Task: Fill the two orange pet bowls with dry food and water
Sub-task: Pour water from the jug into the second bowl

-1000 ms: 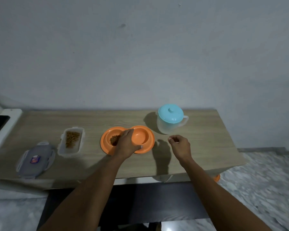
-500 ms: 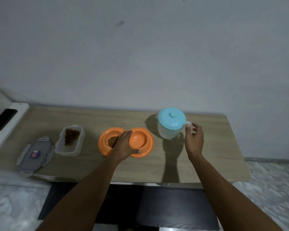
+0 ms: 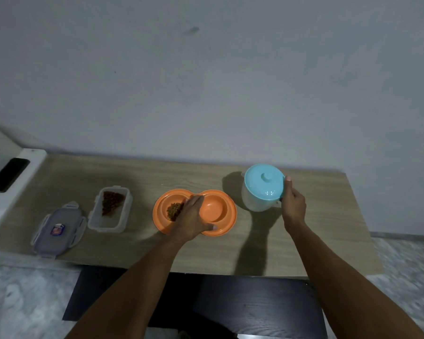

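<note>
Currently, the orange double pet bowl (image 3: 216,209) sits on the wooden table (image 3: 328,231). Its left well holds dry food (image 3: 173,211), and its right well shows no water.

**Hand states**
- Left hand (image 3: 194,220): released, lying flat across the divider between the wells, thumb along the near rim, steadying the bowl.
- Right hand (image 3: 293,206): grasping the water jug (image 3: 260,192) at its handle side, just right of the bowl. The handle itself is hidden by the hand.

**Hazards (assessed)**
- The blue jug lid (image 3: 264,181) is in place. If it is loose, tilting may dislodge it into the bowl.
- The left hand's fingers lie at the edge of the right well, so a wide pour would wet them.
- Overshoot to the left would soak the dry food.
- Whether the jug rests on the table or is lifted cannot be determined.

**Inventory**
- Double bowl: one, with two wells.
- Jug: one, lidded.
- Clear food container (image 3: 109,225): one, left of the bowl.
- Detached container lid (image 3: 59,230): one, further left.
- Phone (image 3: 8,173): one, far left.
</note>
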